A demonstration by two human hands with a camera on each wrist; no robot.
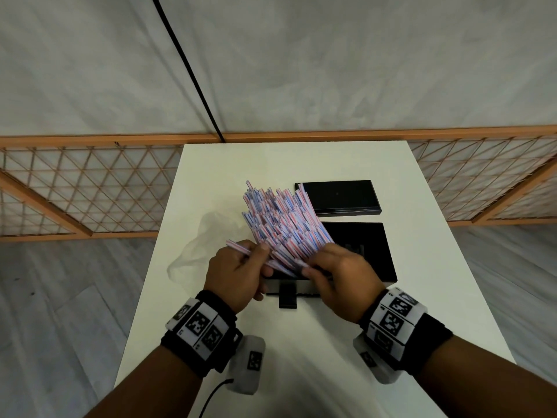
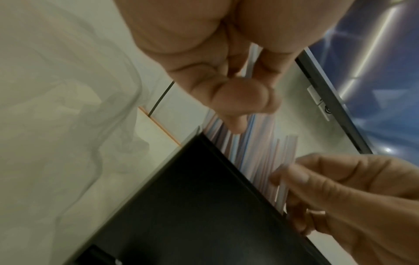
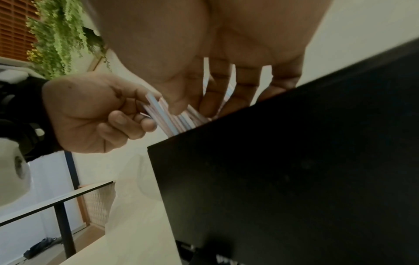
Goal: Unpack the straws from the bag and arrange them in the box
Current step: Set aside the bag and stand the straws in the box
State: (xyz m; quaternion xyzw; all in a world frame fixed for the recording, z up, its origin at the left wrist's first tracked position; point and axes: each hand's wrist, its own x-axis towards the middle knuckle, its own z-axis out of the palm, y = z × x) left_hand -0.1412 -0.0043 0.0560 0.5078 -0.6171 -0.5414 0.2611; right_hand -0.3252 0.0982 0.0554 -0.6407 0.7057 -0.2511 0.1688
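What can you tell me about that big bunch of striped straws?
The straws are thin, paper-wrapped by the look, white with red and blue stripes. They form a thick bundle fanning up and away over the open black box. The left hand and right hand grip the lower ends; a few stick out leftward.

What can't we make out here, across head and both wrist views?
- Inside of the open black rectangular box: head view, hidden by the fanned bundle of red, white and blue striped straws and both hands.
- Straws' lower ends: hidden behind the left hand and right hand in the head view, behind the box wall in the wrist views.
- White print on the box front: right wrist view, cut off by the bottom edge, blurred.
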